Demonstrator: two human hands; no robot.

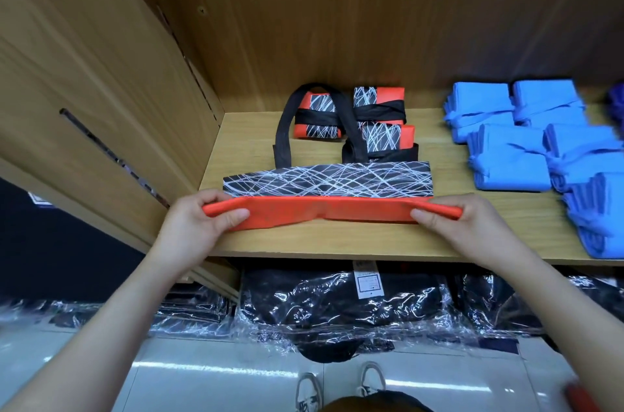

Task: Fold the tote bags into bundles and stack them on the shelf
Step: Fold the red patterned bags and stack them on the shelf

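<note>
Tote bag [329, 210], folded to a long strip, lies along the front edge of the shelf [337, 242]. Left hand [199, 222] and right hand [466, 226] each pinch one orange end between thumb and curled fingers. Orange-black bundles [383, 138] lie behind it, and blue bundles [510, 158] lie toward the right edge.

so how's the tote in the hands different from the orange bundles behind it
The tote bag lies as a long strip, its orange edge held by the left hand and right hand; the bundles are short, compact blocks. The tote bag's handle loops loose; the bundles' straps are wrapped around them. Both share orange fabric and black, white-lined panels.
</note>
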